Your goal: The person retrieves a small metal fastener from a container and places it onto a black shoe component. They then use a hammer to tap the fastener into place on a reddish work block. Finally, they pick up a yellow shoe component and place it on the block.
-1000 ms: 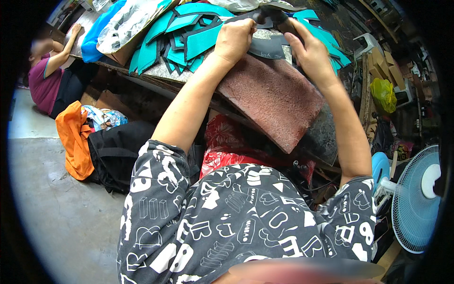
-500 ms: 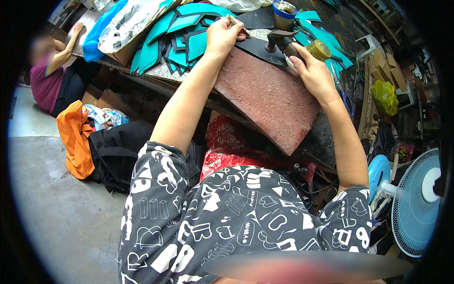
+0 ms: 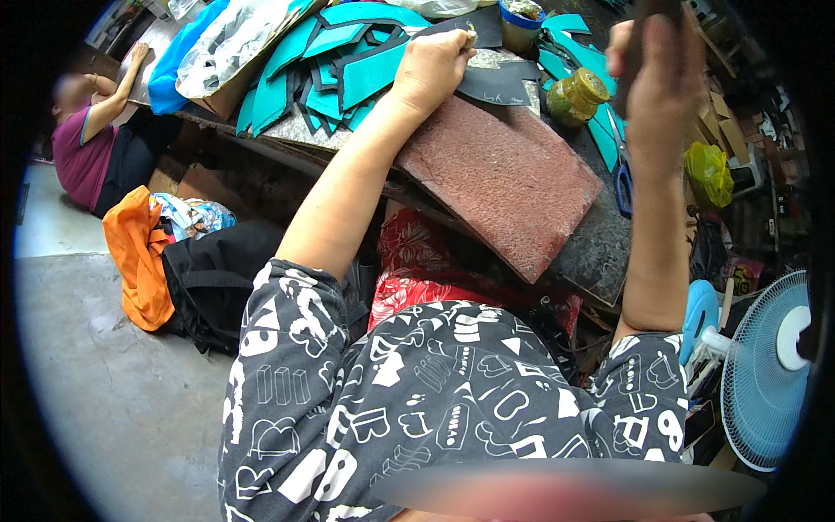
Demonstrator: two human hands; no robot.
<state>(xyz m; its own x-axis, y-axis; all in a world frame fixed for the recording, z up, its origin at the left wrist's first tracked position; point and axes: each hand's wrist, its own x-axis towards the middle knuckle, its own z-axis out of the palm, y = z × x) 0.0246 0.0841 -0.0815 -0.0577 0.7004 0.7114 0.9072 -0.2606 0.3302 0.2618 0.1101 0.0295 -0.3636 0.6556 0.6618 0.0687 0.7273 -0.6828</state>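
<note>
My left hand is closed near the slab's far edge, with the tip of a small light-coloured thing poking out past its fingers; its kind is not clear. Under and beside this hand lies a black sheet piece, by the far end of a rough reddish-brown slab. My right hand is lifted at the right and blurred, its fingers wrapped round a hammer that shows as a dark smear. Between the hands stands a yellowish jar.
Teal and black cut pieces are heaped left of my left hand. More teal strips, blue-handled scissors and a blue-rimmed tub lie right and behind. A fan stands at right; another person sits at far left.
My right hand has swung the hammer up and to the right, away from the black piece. My left hand has shifted slightly right and turned, its fingers now curled into a fist.
</note>
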